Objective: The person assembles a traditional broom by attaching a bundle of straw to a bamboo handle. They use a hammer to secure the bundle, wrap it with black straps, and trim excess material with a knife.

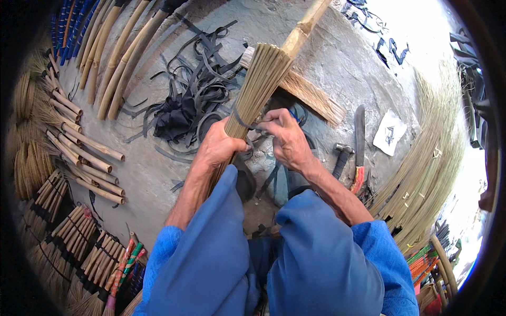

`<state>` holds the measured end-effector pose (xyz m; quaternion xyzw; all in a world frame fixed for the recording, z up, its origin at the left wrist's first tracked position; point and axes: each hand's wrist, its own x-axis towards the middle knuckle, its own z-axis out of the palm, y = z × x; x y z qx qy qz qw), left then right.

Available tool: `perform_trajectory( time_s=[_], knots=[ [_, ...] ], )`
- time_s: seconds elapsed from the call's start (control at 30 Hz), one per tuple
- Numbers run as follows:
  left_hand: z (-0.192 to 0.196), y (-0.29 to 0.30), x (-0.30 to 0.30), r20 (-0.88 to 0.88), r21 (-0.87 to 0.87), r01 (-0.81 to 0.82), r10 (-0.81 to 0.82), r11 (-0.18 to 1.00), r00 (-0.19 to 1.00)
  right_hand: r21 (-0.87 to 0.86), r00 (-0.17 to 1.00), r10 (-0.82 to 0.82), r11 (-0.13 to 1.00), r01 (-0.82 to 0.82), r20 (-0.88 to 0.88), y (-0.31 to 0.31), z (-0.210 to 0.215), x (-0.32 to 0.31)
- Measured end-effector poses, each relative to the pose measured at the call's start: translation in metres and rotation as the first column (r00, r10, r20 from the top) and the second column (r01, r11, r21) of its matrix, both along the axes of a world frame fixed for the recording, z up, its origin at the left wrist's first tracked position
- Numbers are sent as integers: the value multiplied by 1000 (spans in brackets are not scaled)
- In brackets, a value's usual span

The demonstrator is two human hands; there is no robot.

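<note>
A thick bundle of thin straw stalks (261, 76) slants up from between my knees, its cut ends fanned out at the top. My left hand (219, 141) is wrapped round its lower part. A dark strip (240, 118), rubber-like, circles the bundle just above that hand. On the right side of the bundle, my right hand (287, 138) pinches the strip's end with thumb and fingers closed. Behind the bundle's top a bamboo pole (307, 23) runs up and out of view; whether the two touch cannot be told.
Black strips (200, 95) lie in a tangle beyond my left hand. A wooden board (311, 95) lies behind my right hand; a hammer (342, 158) and a machete (359, 142) lie to its right. Long loose straw (421, 168) spreads at far right, short-handled brooms (79, 231) at left.
</note>
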<state>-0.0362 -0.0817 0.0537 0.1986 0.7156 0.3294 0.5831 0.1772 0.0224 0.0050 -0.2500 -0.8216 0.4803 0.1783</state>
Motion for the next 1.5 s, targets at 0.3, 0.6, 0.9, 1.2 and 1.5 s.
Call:
perform_trajectory(
  time_s=[0.3,0.6,0.9,1.2,1.5],
  knots=[
    [6,-3,-2,224,43,-23,13,999,974,-401,972,-175,910,100,-157,-27,-64,-38],
    [-3,-1,-8,-707,-143,127,-191,982,681,-54,916,401,915,-399,21,-38,30,19],
    [15,-38,-29,-498,-200,295,-356,934,791,63,999,5,998,-3,-36,39,73,-3],
    [6,-51,-36,-321,-183,369,-410,911,854,225,946,-310,919,325,-99,58,71,-13],
    [5,-51,-40,-280,-185,368,-408,911,869,370,986,-158,914,166,-51,57,61,-18]
  ],
)
